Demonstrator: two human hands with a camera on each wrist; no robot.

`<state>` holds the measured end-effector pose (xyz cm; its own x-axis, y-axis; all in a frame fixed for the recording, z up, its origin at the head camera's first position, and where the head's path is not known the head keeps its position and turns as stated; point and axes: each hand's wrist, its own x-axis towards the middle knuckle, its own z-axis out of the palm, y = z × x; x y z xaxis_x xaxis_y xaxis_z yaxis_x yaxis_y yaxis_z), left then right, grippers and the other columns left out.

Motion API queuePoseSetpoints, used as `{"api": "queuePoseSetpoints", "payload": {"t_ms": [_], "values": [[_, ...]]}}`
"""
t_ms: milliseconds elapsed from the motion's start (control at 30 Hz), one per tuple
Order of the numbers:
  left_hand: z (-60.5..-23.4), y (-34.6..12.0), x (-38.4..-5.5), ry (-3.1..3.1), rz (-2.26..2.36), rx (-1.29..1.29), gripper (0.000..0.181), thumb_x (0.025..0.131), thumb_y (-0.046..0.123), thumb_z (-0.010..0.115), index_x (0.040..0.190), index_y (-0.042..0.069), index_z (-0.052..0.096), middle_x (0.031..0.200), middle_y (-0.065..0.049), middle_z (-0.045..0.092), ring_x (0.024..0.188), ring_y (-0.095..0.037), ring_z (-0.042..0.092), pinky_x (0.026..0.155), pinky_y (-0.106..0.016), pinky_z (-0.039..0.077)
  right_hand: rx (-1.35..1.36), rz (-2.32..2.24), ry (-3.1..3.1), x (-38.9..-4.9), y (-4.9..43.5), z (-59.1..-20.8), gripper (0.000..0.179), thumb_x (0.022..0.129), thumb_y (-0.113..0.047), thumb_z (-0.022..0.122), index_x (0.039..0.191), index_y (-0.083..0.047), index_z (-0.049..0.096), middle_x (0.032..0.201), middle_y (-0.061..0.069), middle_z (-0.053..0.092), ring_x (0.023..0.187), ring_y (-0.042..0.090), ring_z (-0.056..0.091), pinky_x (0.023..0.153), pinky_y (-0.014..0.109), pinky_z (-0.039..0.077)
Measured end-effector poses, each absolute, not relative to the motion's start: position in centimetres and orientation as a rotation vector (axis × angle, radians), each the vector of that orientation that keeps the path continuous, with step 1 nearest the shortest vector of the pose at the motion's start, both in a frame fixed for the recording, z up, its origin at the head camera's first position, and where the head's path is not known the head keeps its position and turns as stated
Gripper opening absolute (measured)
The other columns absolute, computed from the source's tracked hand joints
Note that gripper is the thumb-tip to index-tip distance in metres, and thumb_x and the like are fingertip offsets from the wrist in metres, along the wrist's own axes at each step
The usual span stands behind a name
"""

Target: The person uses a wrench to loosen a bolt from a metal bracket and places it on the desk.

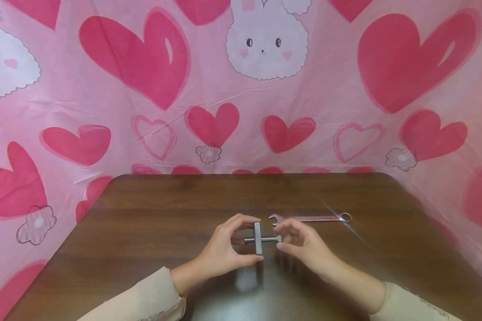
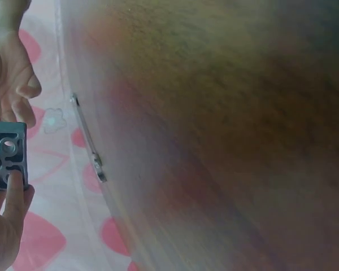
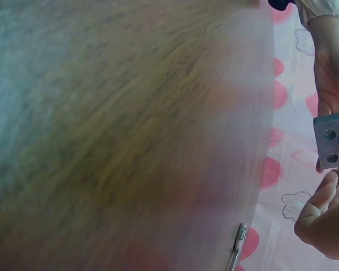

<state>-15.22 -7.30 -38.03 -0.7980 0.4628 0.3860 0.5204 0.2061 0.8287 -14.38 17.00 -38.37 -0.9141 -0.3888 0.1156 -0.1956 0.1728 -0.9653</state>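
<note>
My left hand (image 1: 225, 249) grips a small grey metal block (image 1: 258, 236) edge-on above the table, thumb below and fingers above. A long bolt (image 1: 270, 239) runs through the block, its threaded end pointing left and its hex head to the right. Around that head, the thumb and forefinger of my right hand (image 1: 307, 244) are curled in a pinch. The left wrist view shows the block's recessed face (image 2: 8, 148) with holes, one left fingertip against it. Seen from the right wrist, the block's flat face (image 3: 330, 145) has two round holes beside the bolt.
A combination wrench (image 1: 319, 218) lies on the brown wooden table (image 1: 164, 200) just behind my right hand, open end to the left, ring end to the right. A pink cloth (image 1: 225, 93) with hearts and bunnies hangs behind the table and along its sides.
</note>
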Motion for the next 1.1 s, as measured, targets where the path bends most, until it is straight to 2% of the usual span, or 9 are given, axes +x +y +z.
{"api": "queuePoseSetpoints", "payload": {"t_ms": [133, 233, 333, 467, 600, 667, 867, 967, 1100], "values": [[-38.13, -7.43, -15.15, -2.408, -1.681, -0.981, 0.066, 0.069, 0.015, 0.09, 0.128, 0.02, 0.059, 0.12, -0.008, 0.065, 0.112, -0.022, 0.064, 0.076, -0.035, 0.064, -0.586, -1.838, 2.194, -14.6, 17.25, -38.76, 0.038, 0.092, -0.009, 0.067, 0.121, 0.012, 0.052, 0.105, 0.009, 0.068, 0.088, 0.012, 0.066, 0.077, 0.026, 0.058], [-38.19, -7.45, -15.05, -2.414, -1.681, -0.977, 0.066, 0.069, 0.015, 0.091, 0.127, 0.02, 0.059, 0.119, -0.006, 0.065, 0.112, -0.02, 0.064, 0.075, -0.037, 0.064, -0.6, -1.821, 2.142, -14.69, 17.45, -38.97, 0.037, 0.095, -0.01, 0.063, 0.121, 0.013, 0.051, 0.096, 0.014, 0.069, 0.088, 0.017, 0.069, 0.076, 0.03, 0.059], [-38.19, -7.37, -15.05, -2.41, -1.681, -0.978, 0.066, 0.069, 0.015, 0.091, 0.127, 0.021, 0.06, 0.119, -0.005, 0.065, 0.111, -0.019, 0.065, 0.075, -0.037, 0.064, -0.58, -1.793, 2.168, -14.78, 17.49, -38.93, 0.034, 0.098, -0.014, 0.061, 0.119, 0.011, 0.053, 0.092, 0.018, 0.071, 0.08, 0.016, 0.067, 0.07, 0.029, 0.057], [-38.08, -7.22, -15.04, -2.403, -1.688, -0.981, 0.067, 0.069, 0.014, 0.091, 0.128, 0.021, 0.059, 0.12, -0.006, 0.065, 0.111, -0.019, 0.065, 0.076, -0.036, 0.064, -0.526, -1.773, 2.22, -14.89, 17.38, -38.64, 0.033, 0.101, -0.02, 0.057, 0.116, 0.009, 0.057, 0.083, 0.007, 0.072, 0.071, 0.012, 0.061, 0.062, 0.027, 0.054], [-38.22, -7.27, -14.93, -2.406, -1.673, -0.987, 0.066, 0.069, 0.015, 0.091, 0.128, 0.02, 0.059, 0.119, -0.006, 0.065, 0.11, -0.02, 0.064, 0.074, -0.035, 0.064, -0.542, -1.776, 2.195, -14.83, 17.27, -38.62, 0.033, 0.102, -0.019, 0.054, 0.114, 0.011, 0.056, 0.076, -0.001, 0.068, 0.069, 0.012, 0.06, 0.061, 0.027, 0.053], [-38.32, -7.31, -14.87, -2.405, -1.663, -0.988, 0.066, 0.069, 0.015, 0.091, 0.128, 0.019, 0.059, 0.118, -0.006, 0.065, 0.11, -0.02, 0.064, 0.074, -0.035, 0.064, -0.543, -1.781, 2.187, -14.72, 17.21, -38.67, 0.032, 0.101, -0.017, 0.056, 0.115, 0.011, 0.055, 0.079, 0.0, 0.068, 0.072, 0.013, 0.062, 0.063, 0.027, 0.054], [-38.19, -7.33, -14.96, -2.394, -1.671, -0.953, 0.067, 0.067, 0.012, 0.091, 0.127, 0.02, 0.06, 0.12, -0.01, 0.065, 0.112, -0.019, 0.064, 0.072, -0.037, 0.064, -0.591, -1.839, 2.247, -14.43, 17.15, -38.66, 0.035, 0.091, -0.007, 0.067, 0.118, 0.011, 0.055, 0.104, 0.005, 0.063, 0.083, 0.009, 0.062, 0.074, 0.024, 0.056], [-38.07, -7.32, -15.03, -2.398, -1.666, -0.954, 0.067, 0.067, 0.012, 0.091, 0.127, 0.02, 0.06, 0.121, -0.007, 0.065, 0.113, -0.019, 0.063, 0.073, -0.038, 0.064, -0.593, -1.847, 2.234, -14.54, 17.19, -38.71, 0.035, 0.091, -0.007, 0.066, 0.119, 0.011, 0.054, 0.104, 0.004, 0.062, 0.084, 0.009, 0.061, 0.074, 0.025, 0.057], [-38.08, -7.25, -15.04, -2.398, -1.672, -0.959, 0.068, 0.067, 0.012, 0.091, 0.126, 0.019, 0.06, 0.119, -0.003, 0.065, 0.112, -0.019, 0.064, 0.073, -0.037, 0.064, -0.53, -1.801, 2.208, -14.78, 17.24, -38.67, 0.034, 0.097, -0.016, 0.061, 0.12, 0.009, 0.054, 0.094, 0.005, 0.069, 0.078, 0.01, 0.061, 0.067, 0.027, 0.055]]}}
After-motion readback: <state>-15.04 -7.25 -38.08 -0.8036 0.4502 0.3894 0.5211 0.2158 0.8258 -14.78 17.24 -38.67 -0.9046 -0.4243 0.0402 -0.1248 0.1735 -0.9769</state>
